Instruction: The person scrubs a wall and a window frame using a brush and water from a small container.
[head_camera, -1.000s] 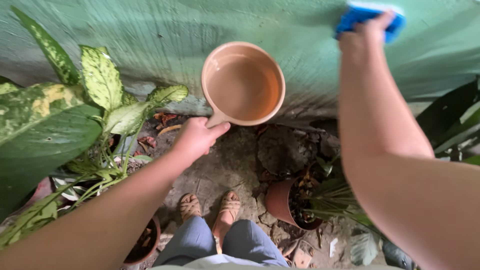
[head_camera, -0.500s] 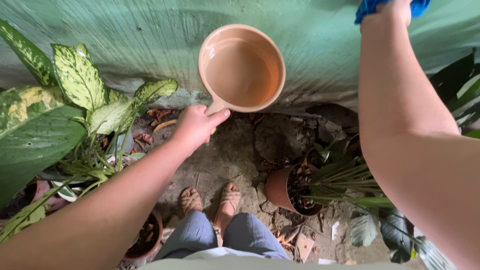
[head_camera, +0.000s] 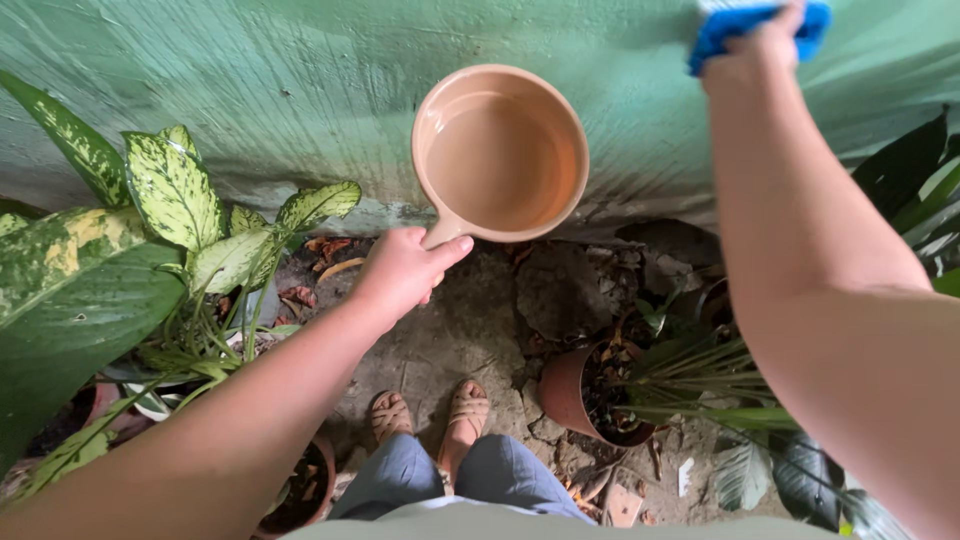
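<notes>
Your left hand (head_camera: 400, 272) is wrapped tight around the short handle of a tan plastic dipper (head_camera: 500, 152), thumb laid along the handle toward the bowl. Dipper is held out in front of you, bowl up & roughly level, w/ what looks like water inside, just in front of the green wall (head_camera: 300, 90); can't tell if the rim touches it.

Your right hand (head_camera: 765, 45) is up high at the top edge of the view, fingers curled over a blue scrub brush (head_camera: 745, 25) pressed against the same wall. Only part of the brush shows; rest is cut off by the frame.

Below: cracked dirt ground (head_camera: 470, 330), your two sandalled feet (head_camera: 430, 415) near the bottom centre. A terracotta pot (head_camera: 575, 395) w/ thin green leaves sits just right of your feet. Another pot (head_camera: 305, 490) shows at lower left, mostly hidden under your left forearm. Big spotted-leaf plant (head_camera: 170, 200) fills the left side, near the wall base. Dark broad leaves (head_camera: 900, 180) at right edge.
</notes>
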